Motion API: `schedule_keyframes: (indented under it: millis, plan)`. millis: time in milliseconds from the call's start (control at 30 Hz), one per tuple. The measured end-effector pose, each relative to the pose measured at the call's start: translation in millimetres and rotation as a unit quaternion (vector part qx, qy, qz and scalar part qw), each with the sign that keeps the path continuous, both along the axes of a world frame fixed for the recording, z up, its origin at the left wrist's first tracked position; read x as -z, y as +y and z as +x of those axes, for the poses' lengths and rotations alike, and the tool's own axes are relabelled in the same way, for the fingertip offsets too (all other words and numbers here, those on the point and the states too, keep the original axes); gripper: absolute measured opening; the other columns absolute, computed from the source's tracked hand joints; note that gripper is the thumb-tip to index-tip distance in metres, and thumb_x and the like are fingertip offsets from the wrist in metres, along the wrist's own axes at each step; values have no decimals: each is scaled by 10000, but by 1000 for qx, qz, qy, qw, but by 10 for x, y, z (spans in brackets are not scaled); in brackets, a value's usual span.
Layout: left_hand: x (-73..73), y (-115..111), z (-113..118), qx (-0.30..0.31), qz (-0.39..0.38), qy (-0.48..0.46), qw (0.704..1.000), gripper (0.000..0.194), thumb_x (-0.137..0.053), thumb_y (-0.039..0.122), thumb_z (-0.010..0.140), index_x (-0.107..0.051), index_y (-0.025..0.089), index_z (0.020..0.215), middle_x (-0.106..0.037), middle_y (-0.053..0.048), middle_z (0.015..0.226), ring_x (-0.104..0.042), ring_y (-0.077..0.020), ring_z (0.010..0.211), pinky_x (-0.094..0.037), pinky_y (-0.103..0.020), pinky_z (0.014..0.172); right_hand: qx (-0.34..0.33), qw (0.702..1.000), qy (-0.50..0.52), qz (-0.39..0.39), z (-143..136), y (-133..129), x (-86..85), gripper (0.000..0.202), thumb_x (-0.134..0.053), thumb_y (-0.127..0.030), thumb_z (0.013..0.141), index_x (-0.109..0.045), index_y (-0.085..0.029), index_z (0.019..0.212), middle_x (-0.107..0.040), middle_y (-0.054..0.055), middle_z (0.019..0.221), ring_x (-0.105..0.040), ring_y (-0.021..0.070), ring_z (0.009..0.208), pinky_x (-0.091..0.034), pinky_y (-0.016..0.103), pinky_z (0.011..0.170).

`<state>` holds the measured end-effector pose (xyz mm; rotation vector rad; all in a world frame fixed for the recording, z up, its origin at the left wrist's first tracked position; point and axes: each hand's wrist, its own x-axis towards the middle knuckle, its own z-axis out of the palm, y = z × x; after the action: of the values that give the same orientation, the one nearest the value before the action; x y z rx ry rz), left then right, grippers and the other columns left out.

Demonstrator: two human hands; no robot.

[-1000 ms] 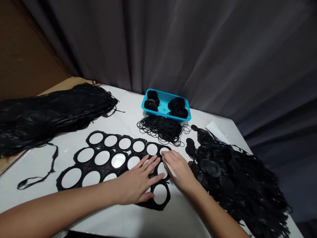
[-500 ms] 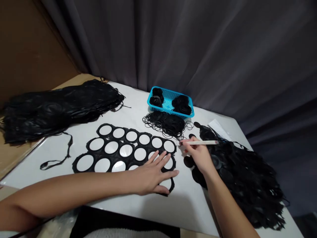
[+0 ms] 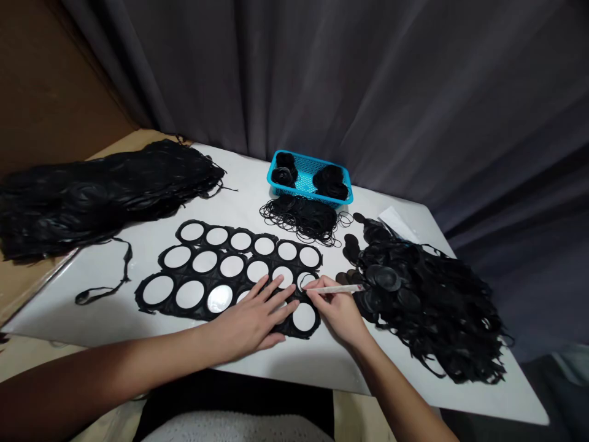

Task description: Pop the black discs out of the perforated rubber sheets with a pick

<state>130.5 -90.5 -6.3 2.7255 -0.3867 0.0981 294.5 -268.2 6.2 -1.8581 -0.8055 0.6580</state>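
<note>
1. Closest in was a pale, bumpy-textured garment (image 3: 239, 428), with black cloth (image 3: 294, 393) around it at the table edge.

2. The left hand (image 3: 257, 316) lay flat, fingers spread apart, pressing on the black sheet and gripping nothing. The right hand (image 3: 334, 304) had its thumb and fingers pinched together on a slim white tool (image 3: 340, 288).

3. That tool was straight and stick-like, lying nearly crosswise, tip pointing left at the right-end hole of the middle row. A thin black curve showed in that hole.

4. The black sheet (image 3: 207, 281) sat flat, mid-table, right in front of the person: thin, ragged-edged, three rows of round holes. Its long axis ran left to right, right end slightly nearer.

5. White tabletop (image 3: 243, 199) under everything, kinda glossy, so the holes read as white circles. A crinkly black strip (image 3: 126, 264) curled off to the left.

6. Right side had a messy heap of black scraps (image 3: 427, 301) with smooth round discs (image 3: 351, 245) beside it.

7. Further back: tangled thin black rings (image 3: 301, 218), a floppy black stack (image 3: 101, 190) at left, white paper (image 3: 398, 224) at right, and a blue mesh basket (image 3: 304, 183) holding black bundles (image 3: 330, 181).

8. Behind all that, a dark grey pleated curtain (image 3: 322, 73) and a brown panel (image 3: 37, 80) at left.
</note>
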Motion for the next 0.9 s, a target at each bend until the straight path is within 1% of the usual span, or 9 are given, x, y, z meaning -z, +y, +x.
schedule_keyframes:
  millis: [300,433,567,600,667,700,767,833,900]
  plan:
    - [2,-1,-1,2,24,17,1000,683,-607,437,974,-309,233,1555,-264,-101,1634,-135,-375,1520,-136,-587,1219,-23,999,-31,-8,17,-13,9,136,-570,-332,934,-627,-226,871,-692,35,893,-624,206,802,-483,316,732]
    - [7,-7,-7,12,31,14,999,672,-602,430,979,-326,199,1546,-267,-130,1628,-159,-339,1523,-121,-537,1236,-79,981,-178,8,-99,-41,26,155,-495,-229,971,-594,-243,853,-693,74,1011,-629,240,967,-489,364,845]
    - [2,1,3,30,18,6,999,665,-569,428,998,-308,172,1554,-264,-153,1624,-247,-278,1509,-168,-425,1245,-139,920,-364,-34,-26,-74,43,216,-438,-134,942,-616,-208,1041,-693,143,1109,-602,294,1022,-462,432,875]
    - [-3,6,8,31,16,5,999,660,-566,422,1001,-308,175,1555,-268,-149,1623,-254,-275,1507,-175,-419,1243,-113,910,-397,-51,76,-86,36,236,-438,-131,932,-617,-193,1073,-694,156,1097,-600,302,1004,-457,438,865]
    - [-23,17,13,32,14,3,999,649,-563,415,1003,-314,184,1555,-282,-141,1620,-255,-277,1506,-176,-423,1243,1,897,-435,-77,353,-121,-1,232,-432,-161,934,-626,-175,1061,-697,168,1023,-598,306,950,-450,437,847]
    - [-39,21,8,34,13,1,999,650,-568,418,1000,-318,188,1554,-292,-136,1617,-257,-279,1505,-177,-427,1242,80,892,-437,-86,497,-144,-29,220,-422,-187,946,-632,-180,1010,-697,167,995,-600,302,928,-447,435,844]
    - [-80,21,-25,47,9,-6,999,662,-591,430,986,-333,195,1548,-314,-129,1610,-271,-285,1500,-182,-434,1240,168,902,-390,-76,709,-194,-97,191,-454,-270,953,-627,-199,920,-706,140,954,-617,281,869,-459,410,812]
    - [-119,6,-90,63,13,-12,998,666,-615,435,970,-360,193,1535,-344,-131,1596,-301,-288,1488,-186,-436,1238,176,943,-278,-42,736,-235,-159,192,-523,-354,933,-608,-216,830,-720,105,927,-640,253,819,-479,369,759]
    - [-138,-26,-174,67,27,-15,997,632,-624,420,967,-401,187,1511,-371,-145,1580,-341,-290,1471,-188,-437,1236,138,980,-143,1,570,-260,-195,230,-591,-400,902,-584,-223,755,-730,84,916,-659,238,831,-495,336,736]
